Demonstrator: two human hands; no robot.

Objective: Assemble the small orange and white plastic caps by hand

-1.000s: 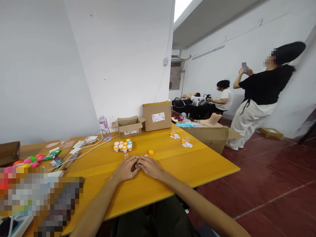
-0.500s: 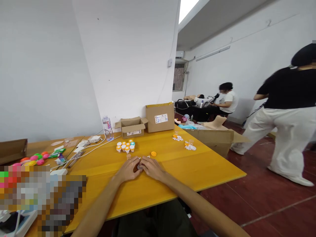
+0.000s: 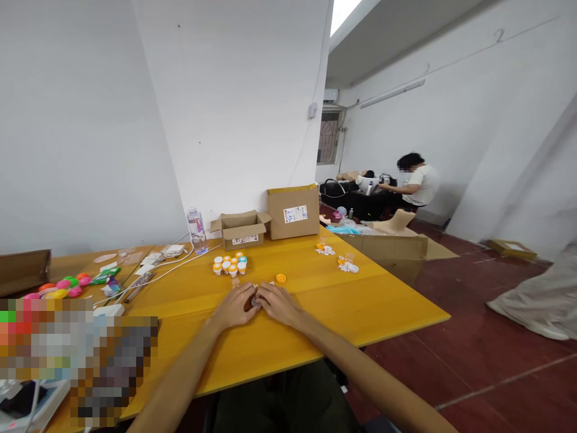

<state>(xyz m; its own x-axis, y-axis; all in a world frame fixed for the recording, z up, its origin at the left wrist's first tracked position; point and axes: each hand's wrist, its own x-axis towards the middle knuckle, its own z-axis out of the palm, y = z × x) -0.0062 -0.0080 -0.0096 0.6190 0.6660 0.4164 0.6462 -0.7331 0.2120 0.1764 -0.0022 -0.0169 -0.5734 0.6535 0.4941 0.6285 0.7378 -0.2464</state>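
At the table (image 3: 383,313), the left hand (image 3: 235,307) and right hand (image 3: 278,304) meet, fingers clamped on a small piece (image 3: 255,301) between them, mostly hidden. Even pressure from both sides, with wrists low, should stop it slipping or twisting. Just beyond lies an orange cap (image 3: 281,278); farther off stand capped pots (image 3: 230,264), then an open box (image 3: 244,236).

The left hand (image 3: 235,307), right hand (image 3: 278,305) and forearms (image 3: 354,353) are bare above the table (image 3: 383,294), with dark trousers (image 3: 279,406) below it.
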